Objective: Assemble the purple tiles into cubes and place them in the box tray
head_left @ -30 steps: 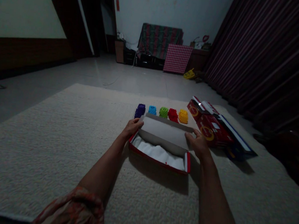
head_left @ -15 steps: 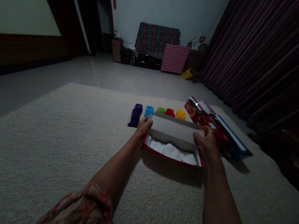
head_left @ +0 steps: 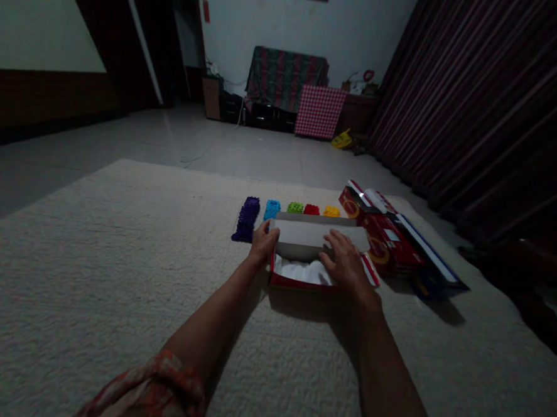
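A red open box (head_left: 302, 283) with grey inner walls and white stuff inside lies on a cream rug (head_left: 114, 268). My left hand (head_left: 263, 240) grips its left end wall, fingers curled over the edge. Over the middle of the box my right hand (head_left: 344, 261) reaches in, fingers bent down onto the white lining (head_left: 300, 271); nothing visibly sits in its grasp. Behind the box runs a row of bumpy toy blocks: purple (head_left: 246, 219), blue (head_left: 271, 209), green (head_left: 295, 207), red (head_left: 311, 209), yellow (head_left: 331, 211).
A red printed lid or carton (head_left: 390, 237) with a blue edge lies just right of the box. Dark striped curtains (head_left: 492, 102) hang along the right. Bare tile floor (head_left: 207, 144), a covered cabinet (head_left: 286, 77) and a checked board (head_left: 318, 111) stand far back.
The box has slid away from me and to the right, toward the row of blocks. My right hand left the box's right end and moved over its middle.
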Action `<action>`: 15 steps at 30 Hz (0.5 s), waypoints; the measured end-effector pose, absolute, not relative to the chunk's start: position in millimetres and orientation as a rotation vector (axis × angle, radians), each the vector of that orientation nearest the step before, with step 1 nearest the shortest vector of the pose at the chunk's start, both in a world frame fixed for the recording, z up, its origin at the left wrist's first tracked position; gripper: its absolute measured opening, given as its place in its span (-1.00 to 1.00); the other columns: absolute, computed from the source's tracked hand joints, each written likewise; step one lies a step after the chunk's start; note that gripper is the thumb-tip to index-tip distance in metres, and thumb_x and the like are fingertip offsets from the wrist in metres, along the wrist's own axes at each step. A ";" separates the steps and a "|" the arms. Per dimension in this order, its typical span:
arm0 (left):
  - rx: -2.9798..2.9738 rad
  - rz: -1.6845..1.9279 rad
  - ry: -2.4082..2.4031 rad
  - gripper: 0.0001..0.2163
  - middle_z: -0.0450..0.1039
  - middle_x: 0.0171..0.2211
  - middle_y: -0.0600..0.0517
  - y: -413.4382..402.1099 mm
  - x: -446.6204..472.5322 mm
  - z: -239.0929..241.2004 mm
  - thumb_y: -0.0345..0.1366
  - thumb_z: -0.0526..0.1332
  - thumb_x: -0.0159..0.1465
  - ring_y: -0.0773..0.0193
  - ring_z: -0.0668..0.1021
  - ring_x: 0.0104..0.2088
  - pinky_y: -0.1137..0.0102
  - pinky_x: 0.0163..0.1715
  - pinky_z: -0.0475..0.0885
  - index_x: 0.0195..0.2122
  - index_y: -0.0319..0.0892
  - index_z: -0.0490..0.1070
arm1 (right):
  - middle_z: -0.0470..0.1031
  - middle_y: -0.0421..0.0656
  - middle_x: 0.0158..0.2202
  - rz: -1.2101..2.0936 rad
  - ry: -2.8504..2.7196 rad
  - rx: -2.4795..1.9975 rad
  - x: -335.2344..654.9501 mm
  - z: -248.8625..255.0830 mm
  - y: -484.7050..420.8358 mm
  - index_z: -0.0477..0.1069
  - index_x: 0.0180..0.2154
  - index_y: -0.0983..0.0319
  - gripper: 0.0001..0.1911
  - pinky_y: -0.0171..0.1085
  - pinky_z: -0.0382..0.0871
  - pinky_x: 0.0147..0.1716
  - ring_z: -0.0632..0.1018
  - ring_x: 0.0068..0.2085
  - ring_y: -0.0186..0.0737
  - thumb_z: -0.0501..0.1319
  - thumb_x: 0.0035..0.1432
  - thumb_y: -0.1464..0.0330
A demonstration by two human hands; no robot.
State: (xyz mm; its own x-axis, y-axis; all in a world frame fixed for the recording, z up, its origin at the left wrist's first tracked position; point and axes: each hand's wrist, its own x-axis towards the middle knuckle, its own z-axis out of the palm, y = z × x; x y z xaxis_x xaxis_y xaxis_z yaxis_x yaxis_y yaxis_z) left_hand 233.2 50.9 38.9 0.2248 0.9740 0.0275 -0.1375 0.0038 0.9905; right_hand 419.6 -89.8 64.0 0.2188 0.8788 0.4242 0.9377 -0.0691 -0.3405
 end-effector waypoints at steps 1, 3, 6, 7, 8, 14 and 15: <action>1.291 1.156 0.981 -0.58 0.59 -0.14 -0.12 50.2 231.7 40.0 -0.35 0.27 0.10 0.08 0.57 -0.15 0.25 -0.07 0.47 0.02 -0.25 0.50 | 0.37 0.15 0.26 -0.103 -1.706 -1.980 416.2 63.7 -88.7 0.44 0.09 0.25 -0.57 0.23 0.26 0.21 0.35 0.28 0.24 0.18 0.17 0.33; 1.476 1.265 1.039 -0.56 0.55 -0.01 -0.19 48.4 227.6 43.0 -0.33 0.27 0.16 0.03 0.55 -0.02 0.19 0.07 0.42 0.09 -0.26 0.47 | 0.37 0.18 0.26 -0.057 -1.738 -2.018 413.5 62.4 -88.0 0.45 0.06 0.27 -0.59 0.25 0.24 0.21 0.35 0.28 0.26 0.18 0.18 0.35; 1.683 1.404 1.023 -0.70 0.54 0.04 -0.18 48.0 217.9 46.8 -0.34 0.21 0.24 0.05 0.53 0.08 0.19 0.17 0.36 -0.01 -0.22 0.53 | 0.37 0.17 0.27 -0.061 -1.738 -2.054 414.2 59.2 -89.5 0.44 0.07 0.26 -0.60 0.26 0.24 0.19 0.36 0.28 0.26 0.18 0.19 0.37; 1.717 1.443 1.022 -0.74 0.55 0.02 -0.16 49.8 213.2 46.9 -0.36 0.18 0.26 0.08 0.54 0.07 0.21 0.17 0.37 -0.06 -0.20 0.55 | 0.38 0.16 0.26 -0.078 -1.738 -2.060 414.3 58.0 -90.3 0.43 0.08 0.25 -0.60 0.26 0.25 0.18 0.36 0.28 0.25 0.17 0.20 0.37; 1.734 1.474 1.033 -0.75 0.57 0.00 -0.13 52.9 207.6 46.0 -0.38 0.15 0.27 0.11 0.55 0.05 0.22 0.16 0.38 -0.09 -0.19 0.56 | 0.38 0.16 0.26 -0.104 -1.736 -2.062 414.2 56.9 -91.2 0.42 0.09 0.25 -0.59 0.24 0.27 0.16 0.37 0.27 0.23 0.17 0.20 0.38; 1.574 1.424 1.375 -0.74 0.62 -0.12 -0.10 89.4 160.1 17.5 -0.40 0.12 0.24 0.11 0.61 -0.06 0.23 0.05 0.47 -0.14 -0.18 0.57 | 0.46 0.16 0.18 -0.131 -1.783 -2.086 409.9 59.0 -95.8 0.39 0.12 0.26 -0.59 0.16 0.30 0.14 0.43 0.22 0.17 0.16 0.23 0.38; 1.575 1.406 1.414 -0.73 0.62 -0.12 -0.10 94.5 153.3 10.9 -0.39 0.12 0.24 0.10 0.61 -0.05 0.21 0.06 0.47 -0.13 -0.17 0.57 | 0.47 0.16 0.17 -0.108 -1.790 -2.099 409.4 61.3 -96.3 0.39 0.12 0.26 -0.59 0.16 0.30 0.13 0.44 0.21 0.17 0.16 0.24 0.37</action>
